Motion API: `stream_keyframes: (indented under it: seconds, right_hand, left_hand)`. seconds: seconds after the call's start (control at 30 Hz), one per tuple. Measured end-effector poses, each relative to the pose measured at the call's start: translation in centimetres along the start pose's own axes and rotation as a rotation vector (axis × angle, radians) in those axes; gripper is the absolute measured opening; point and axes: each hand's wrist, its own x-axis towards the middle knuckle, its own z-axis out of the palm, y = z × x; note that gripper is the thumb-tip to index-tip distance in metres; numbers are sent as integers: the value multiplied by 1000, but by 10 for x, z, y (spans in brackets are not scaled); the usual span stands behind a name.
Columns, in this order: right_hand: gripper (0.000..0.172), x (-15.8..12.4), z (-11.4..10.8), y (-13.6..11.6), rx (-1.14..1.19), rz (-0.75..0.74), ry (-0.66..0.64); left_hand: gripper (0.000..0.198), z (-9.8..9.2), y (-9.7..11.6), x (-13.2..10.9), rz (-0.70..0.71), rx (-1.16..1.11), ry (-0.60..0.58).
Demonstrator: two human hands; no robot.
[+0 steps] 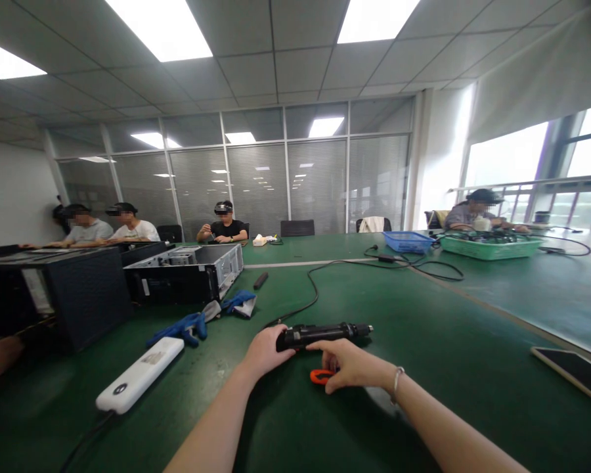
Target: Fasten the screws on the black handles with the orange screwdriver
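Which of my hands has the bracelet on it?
Your right hand wears the silver bracelet; your left hand, gripping the black power tool, has a bare wrist.

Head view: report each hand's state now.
Left hand: closed around the black cylindrical electric screwdriver.
Right hand: curled, fingers against the screwdriver, above an orange plastic piece; grip cannot be told.

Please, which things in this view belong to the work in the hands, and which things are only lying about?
Belonging to the work:
left hand, gripping the black corded electric screwdriver
right hand, against the screwdriver
orange object, beside the right hand

Only lying about:
white power bank
blue gloves
open computer case
smartphone
blue plastic basket
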Motion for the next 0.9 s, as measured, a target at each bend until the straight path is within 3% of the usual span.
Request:
stream_keyframes:
  seconds: [0.2,0.33,0.43,0.5,0.67,0.9]
  right_hand:
    - [65,6,17,-6,51,-122,90]
    - [39,6,4,-5,-192,-184,436]
    - [38,5,-12,9,-417,-146,603]
    - [42,5,-21,23,-509,-102,568]
    - [41,5,-27,44,-514,2,336]
    - [36,6,-28,36,-395,21,389]
  left_hand:
    - [43,-3,1,-2,22,-21,11]
    - [44,-6,4,-2,-2,-2,2]
    - [38,-10,8,-3,19,-13,-11]
    - [36,-14,10,-4,18,-22,-15]
    - [34,-17,11,-6,14,-47,-32]
    - [39,-13,6,-4,-10,-72,-13]
